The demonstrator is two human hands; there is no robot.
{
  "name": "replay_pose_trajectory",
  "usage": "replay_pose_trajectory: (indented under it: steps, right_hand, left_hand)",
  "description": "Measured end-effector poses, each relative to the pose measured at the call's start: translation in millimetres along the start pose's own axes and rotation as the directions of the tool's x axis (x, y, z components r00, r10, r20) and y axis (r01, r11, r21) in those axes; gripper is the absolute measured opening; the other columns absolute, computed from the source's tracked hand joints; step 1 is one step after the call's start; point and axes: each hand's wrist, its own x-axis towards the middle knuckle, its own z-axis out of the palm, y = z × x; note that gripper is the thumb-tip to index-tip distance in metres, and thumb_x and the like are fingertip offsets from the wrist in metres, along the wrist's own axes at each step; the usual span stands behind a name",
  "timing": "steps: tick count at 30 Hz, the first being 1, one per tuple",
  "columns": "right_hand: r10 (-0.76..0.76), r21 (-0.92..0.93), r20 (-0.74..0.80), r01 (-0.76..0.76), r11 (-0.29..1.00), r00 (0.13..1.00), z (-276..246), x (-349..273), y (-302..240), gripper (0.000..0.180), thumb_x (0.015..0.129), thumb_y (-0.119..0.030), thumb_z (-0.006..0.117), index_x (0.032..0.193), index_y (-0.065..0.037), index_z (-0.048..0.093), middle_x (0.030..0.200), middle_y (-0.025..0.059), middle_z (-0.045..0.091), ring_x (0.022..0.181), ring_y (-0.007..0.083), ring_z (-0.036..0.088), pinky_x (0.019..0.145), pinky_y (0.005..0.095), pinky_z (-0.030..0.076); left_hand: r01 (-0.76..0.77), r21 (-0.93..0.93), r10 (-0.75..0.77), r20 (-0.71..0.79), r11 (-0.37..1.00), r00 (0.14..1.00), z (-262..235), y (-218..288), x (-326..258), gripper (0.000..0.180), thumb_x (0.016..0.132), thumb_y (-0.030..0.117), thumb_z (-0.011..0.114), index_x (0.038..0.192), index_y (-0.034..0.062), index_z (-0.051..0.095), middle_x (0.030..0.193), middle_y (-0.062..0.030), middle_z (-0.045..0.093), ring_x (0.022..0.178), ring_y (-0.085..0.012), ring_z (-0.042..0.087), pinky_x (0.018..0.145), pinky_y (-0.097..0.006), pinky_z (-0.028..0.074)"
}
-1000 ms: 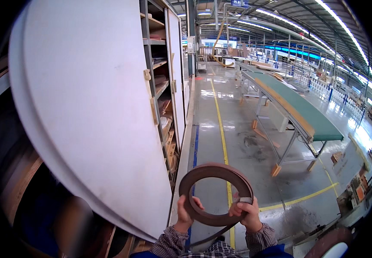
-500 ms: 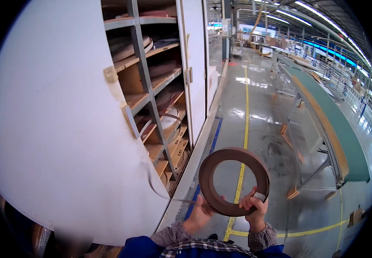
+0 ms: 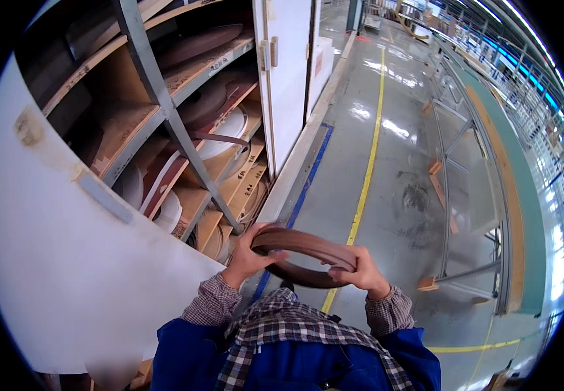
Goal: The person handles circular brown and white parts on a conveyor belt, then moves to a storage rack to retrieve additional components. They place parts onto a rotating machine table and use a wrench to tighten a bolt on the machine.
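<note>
A brown roll of edge banding (image 3: 301, 243), a wide ring with an open middle, is held in front of me, tilted nearly flat. My left hand (image 3: 251, 256) grips its left side, thumb over the inner rim. On the opposite side my right hand (image 3: 363, 270) is closed round the ring, its fingers partly hidden behind it. Left of the roll stands a shelf rack (image 3: 158, 98) holding more coils, among them a dark brown coil (image 3: 200, 107) and a white coil (image 3: 228, 133).
A white sliding door (image 3: 54, 260) covers the rack's near left part. Yellow floor tape (image 3: 368, 173) and blue tape (image 3: 309, 173) run along the grey floor. To the right is a long green-topped bench (image 3: 523, 215) on a metal frame, with wooden blocks (image 3: 427, 284) at its feet.
The roll has tipped from facing me to nearly flat and come closer to my body. My left hand has moved from the loose strip end onto the ring. My view has turned down toward the shelves.
</note>
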Motion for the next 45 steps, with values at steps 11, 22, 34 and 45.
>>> replay_pose_trajectory:
  steps: [11,22,34,45]
  right_hand:
    - [-0.062,-0.248,0.252,0.126,0.960,0.966,-76.9,163.5,23.1,0.048,0.068,-0.022,0.080,0.106,0.001,0.062,0.081,0.0102,0.067,0.069,0.0160,0.063,0.065,0.0281,0.050]
    - [0.076,0.005,0.673,-0.107,0.994,0.736,-175.6,311.9,70.9,0.081,0.075,-0.073,0.056,0.102,0.004,0.061,0.068,-0.0001,0.054,0.060,0.0068,0.051,0.054,0.0221,0.040]
    - [0.329,0.044,0.908,-0.839,0.542,0.260,-228.8,375.0,95.9,0.046,0.099,-0.035,0.040,0.117,0.005,0.053,0.091,0.0167,0.065,0.075,0.0194,0.064,0.066,0.0310,0.054]
    - [0.454,-0.150,0.854,-0.713,0.685,0.256,-197.8,308.6,78.9,0.018,0.095,-0.022,0.054,0.097,-0.006,0.062,0.079,-0.0006,0.059,0.070,0.0083,0.054,0.065,0.0201,0.045]
  left_hand:
    - [-0.304,0.688,0.445,-0.031,0.659,0.895,4.3,0.5,136.1,0.026,0.079,0.021,0.071,0.100,0.0072,0.063,0.087,-0.0123,0.064,0.071,-0.0304,0.062,0.062,-0.038,0.052]
    - [-0.097,0.894,0.322,-0.055,0.437,0.945,22.2,-38.9,210.7,0.050,0.075,0.018,0.074,0.121,0.0084,0.057,0.099,-0.0129,0.065,0.082,-0.0306,0.063,0.071,-0.042,0.054]
    - [0.416,0.475,-0.116,-0.540,0.775,0.834,83.8,15.6,243.2,0.063,0.075,0.046,0.074,0.123,0.0070,0.059,0.089,-0.0165,0.068,0.075,-0.0290,0.066,0.069,-0.043,0.056]
    - [0.587,0.134,-0.191,-0.868,0.798,0.458,211.4,48.7,128.6,0.032,0.065,0.010,0.073,0.097,0.0060,0.068,0.078,-0.0178,0.066,0.063,-0.0275,0.062,0.060,-0.038,0.051]
